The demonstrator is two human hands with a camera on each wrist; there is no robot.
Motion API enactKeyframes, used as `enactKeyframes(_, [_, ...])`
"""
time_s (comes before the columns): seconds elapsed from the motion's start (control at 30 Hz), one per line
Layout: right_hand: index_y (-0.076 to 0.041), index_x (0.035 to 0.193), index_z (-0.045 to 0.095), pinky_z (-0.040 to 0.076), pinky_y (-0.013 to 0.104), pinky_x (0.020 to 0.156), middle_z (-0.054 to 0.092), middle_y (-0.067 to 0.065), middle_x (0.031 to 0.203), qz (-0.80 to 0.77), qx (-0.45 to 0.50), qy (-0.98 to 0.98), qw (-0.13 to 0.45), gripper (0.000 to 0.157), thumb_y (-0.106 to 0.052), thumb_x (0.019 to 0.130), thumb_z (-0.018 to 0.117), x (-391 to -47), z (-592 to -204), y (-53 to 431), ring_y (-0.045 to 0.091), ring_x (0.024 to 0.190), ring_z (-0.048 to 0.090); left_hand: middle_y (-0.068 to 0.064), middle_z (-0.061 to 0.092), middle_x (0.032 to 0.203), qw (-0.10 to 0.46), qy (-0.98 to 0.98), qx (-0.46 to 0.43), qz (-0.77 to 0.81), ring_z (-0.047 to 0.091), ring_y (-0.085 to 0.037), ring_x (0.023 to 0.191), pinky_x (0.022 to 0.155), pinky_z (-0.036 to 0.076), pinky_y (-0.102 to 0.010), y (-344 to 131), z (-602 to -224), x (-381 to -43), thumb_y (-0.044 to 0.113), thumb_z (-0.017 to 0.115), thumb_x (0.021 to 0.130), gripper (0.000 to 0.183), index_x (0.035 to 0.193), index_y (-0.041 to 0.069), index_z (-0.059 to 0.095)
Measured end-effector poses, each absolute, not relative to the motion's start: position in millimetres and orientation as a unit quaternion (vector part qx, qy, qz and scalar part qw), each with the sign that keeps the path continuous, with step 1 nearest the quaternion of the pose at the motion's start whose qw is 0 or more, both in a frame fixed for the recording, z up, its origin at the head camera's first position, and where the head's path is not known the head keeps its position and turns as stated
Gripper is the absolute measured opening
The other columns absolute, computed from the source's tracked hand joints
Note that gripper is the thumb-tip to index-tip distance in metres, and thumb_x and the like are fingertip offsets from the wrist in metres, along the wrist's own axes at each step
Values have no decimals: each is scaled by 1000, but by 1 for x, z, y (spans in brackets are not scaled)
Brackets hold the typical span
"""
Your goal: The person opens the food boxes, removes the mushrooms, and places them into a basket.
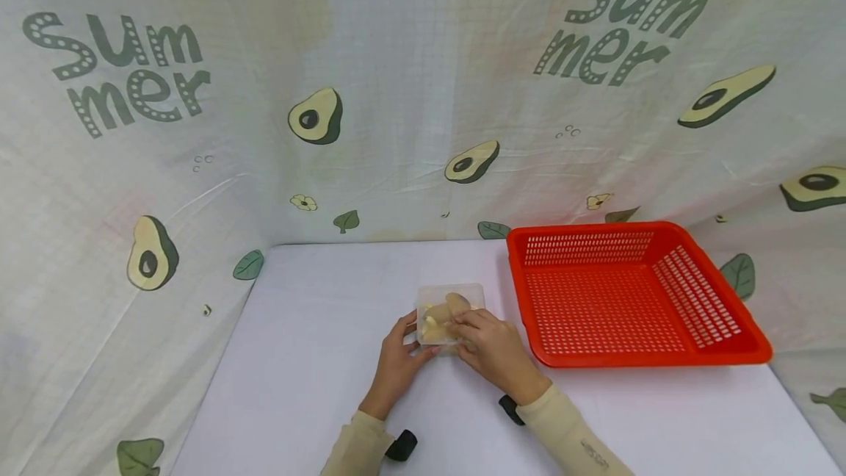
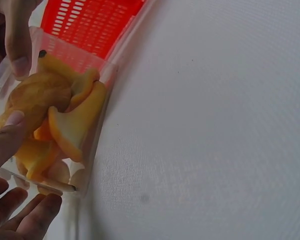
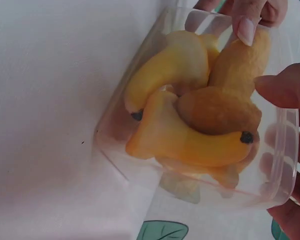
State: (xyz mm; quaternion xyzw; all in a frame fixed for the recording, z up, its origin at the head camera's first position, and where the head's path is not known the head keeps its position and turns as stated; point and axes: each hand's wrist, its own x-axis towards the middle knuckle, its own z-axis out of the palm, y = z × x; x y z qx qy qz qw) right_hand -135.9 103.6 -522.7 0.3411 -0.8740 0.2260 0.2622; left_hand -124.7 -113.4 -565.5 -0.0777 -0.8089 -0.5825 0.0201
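A clear plastic box [image 1: 476, 292] is in the middle of the head view, held along its left and near sides by my left hand [image 1: 396, 358]. My right hand [image 1: 492, 344] reaches over its right near corner, the fingers bent onto a brown potato-like piece [image 1: 457, 303]. A second brown piece [image 3: 217, 111] lies against the first inside the box. Around them are several yellow banana-shaped pieces [image 3: 190, 142], some with dark tips. In the left wrist view a fingertip and a thumb are right at the brown surface. Part of the right hand's grip is hidden.
A red perforated basket [image 1: 542, 355] stands to the right of the box. The white table [image 1: 311, 344] extends to the left and in front. Behind it hangs a curtain [image 1: 396, 94] printed with avocados and leaves. A black band [image 1: 402, 446] shows at the left wrist.
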Motion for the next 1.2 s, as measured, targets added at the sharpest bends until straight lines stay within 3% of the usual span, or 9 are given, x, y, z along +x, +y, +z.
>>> enactKeyframes(0.73, [-15,104,85,67,31,70,80,2,108,143,387,-869,275,36,-22,71,99,-139,-518,109,17,95,76,-24,55,147,12,-809,-62,-585,58,-44,132,99,62,-39,-111,-569,-124,5,88,86,72,148,0,52])
enactKeyframes(1.2, [-15,103,85,67,29,71,80,1,105,135,405,-858,285,35,-20,70,98,-144,-518,111,17,94,76,-22,56,147,16,-815,-44,-577,58,-43,131,98,63,-39,-109,-569,-125,3,88,85,72,147,0,52])
